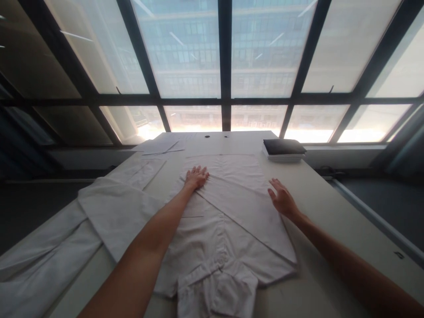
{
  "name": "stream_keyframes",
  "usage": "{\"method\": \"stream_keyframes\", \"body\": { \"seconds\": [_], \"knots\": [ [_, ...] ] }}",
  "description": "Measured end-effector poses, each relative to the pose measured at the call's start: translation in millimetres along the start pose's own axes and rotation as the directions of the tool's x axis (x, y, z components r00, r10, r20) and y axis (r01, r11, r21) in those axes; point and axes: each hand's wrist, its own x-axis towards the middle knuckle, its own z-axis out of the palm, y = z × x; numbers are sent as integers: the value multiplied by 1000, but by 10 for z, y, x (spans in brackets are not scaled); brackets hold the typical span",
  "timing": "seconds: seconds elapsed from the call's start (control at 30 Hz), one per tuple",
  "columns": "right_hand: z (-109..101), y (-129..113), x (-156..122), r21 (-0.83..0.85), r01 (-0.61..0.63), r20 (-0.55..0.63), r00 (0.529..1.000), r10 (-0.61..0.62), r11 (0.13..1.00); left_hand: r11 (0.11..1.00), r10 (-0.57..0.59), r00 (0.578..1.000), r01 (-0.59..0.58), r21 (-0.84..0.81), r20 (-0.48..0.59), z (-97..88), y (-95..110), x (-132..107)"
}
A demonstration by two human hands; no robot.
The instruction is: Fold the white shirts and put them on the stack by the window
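A white collared garment (232, 207) lies spread on the table with its collar (232, 291) towards me. One sleeve (238, 216) is folded slantwise across the body. On the upper left of the garment, at that sleeve's narrow end, my left hand (197, 177) rests flat with its fingers apart. My right hand (281, 198) is at the garment's right edge, fingers spread, holding nothing; whether it touches the cloth I cannot tell. More white cloth (119, 212), seemingly the other sleeve, stretches out to the left and passes partly behind my left forearm.
Loose white paper sheets (159, 146) lie at the table's far left. A stack of white papers or booklets with a black top (284, 150) sits at the far right. The white table (331, 247) reaches to large windows (185, 53). Dark floor (374, 194) shows on both sides.
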Motion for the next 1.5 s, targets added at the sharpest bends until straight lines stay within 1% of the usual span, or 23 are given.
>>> {"method": "stream_keyframes", "body": {
  "seconds": [0.03, 0.1, 0.17, 0.23, 0.27, 0.3, 0.37, 0.43, 0.53, 0.63, 0.77, 0.9, 0.97, 1.0, 1.07, 1.1, 1.17, 1.23, 1.27, 1.33, 1.4, 1.47, 1.5],
  "knots": [
    [7, -162, -4, 10, 16, 14, 1000, -16, 1000, 1000, 6, 1000, -6, 7, -3, -1, -4, 2],
    [60, -534, -51, 16, 68, 81, 994, -69, 998, 1000, 16, 1000, -15, 18, -8, -8, -9, 3],
    [153, -893, -139, 33, 169, 171, 970, -172, 985, 1000, 18, 1000, -18, 23, -5, -18, -12, 6],
    [258, -1136, -242, 59, 240, 257, 934, -247, 969, 1000, 19, 1000, -20, 22, 3, -24, -16, 15],
    [302, -1191, -289, 64, 254, 290, 921, -261, 965, 1000, 21, 1000, -21, 20, 6, -24, -18, 20],
    [333, -1197, -329, 60, 255, 314, 913, -261, 965, 1000, 21, 1000, -22, 19, 8, -22, -21, 26],
    [342, -1074, -384, 20, 223, 332, 918, -216, 975, 1000, 20, 1000, -20, 15, 10, -13, -25, 34],
    [282, -829, -409, -44, 165, 315, 938, -143, 985, 1000, 15, 1000, -16, 10, 8, -4, -27, 39],
    [134, -421, -439, -132, 72, 274, 961, -34, 989, 1000, 16, 1000, -16, 1, 8, 2, -26, 47],
    [20, -145, -503, -189, -2, 249, 967, 50, 982, 1000, 16, 1000, -16, 1, 12, -1, -21, 57],
    [-27, 16, -572, -228, -103, 216, 964, 154, 968, 1000, 12, 1000, -12, 0, 14, -8, -15, 59],
    [-53, 136, -543, -205, -191, 135, 966, 221, 960, 1000, 15, 1000, -15, 4, 5, -11, -15, 53],
    [-76, 169, -513, -160, -173, 101, 977, 190, 972, 1000, 16, 1000, -16, 6, 1, -11, -16, 55],
    [-86, 171, -500, -136, -135, 105, 983, 150, 981, 1000, 16, 1000, -16, 6, 0, -10, -17, 56],
    [-96, 156, -485, -109, -53, 147, 987, 69, 993, 1000, 15, 1000, -15, 5, -1, -9, -19, 60],
    [-95, 145, -481, -113, -37, 169, 984, 56, 993, 1000, 16, 1000, -16, 4, -1, -8, -20, 61],
    [-87, 135, -477, -145, -73, 181, 979, 99, 987, 1000, 20, 1000, -20, 1, -2, -8, -21, 62],
    [-81, 145, -470, -163, -142, 143, 976, 166, 976, 1000, 21, 1000, -21, -3, 0, -9, -21, 62],
    [-83, 149, -464, -153, -162, 119, 976, 181, 975, 1000, 21, 1000, -21, -4, 2, -8, -21, 63],
    [-98, 122, -448, -97, -153, 70, 985, 160, 983, 1000, 20, 1000, -20, -3, 4, -5, -21, 65],
    [-118, 11, -436, -29, -77, 48, 996, 78, 997, 1000, 23, 1000, -23, 1, -1, 0, -21, 68],
    [-125, -186, -445, 24, 61, 95, 993, -63, 998, 1000, 26, 1000, -26, 6, -8, 6, -23, 72],
    [-122, -302, -463, 44, 132, 137, 981, -137, 990, 1000, 29, 1000, -29, 8, -11, 8, -24, 73]
  ]
}}
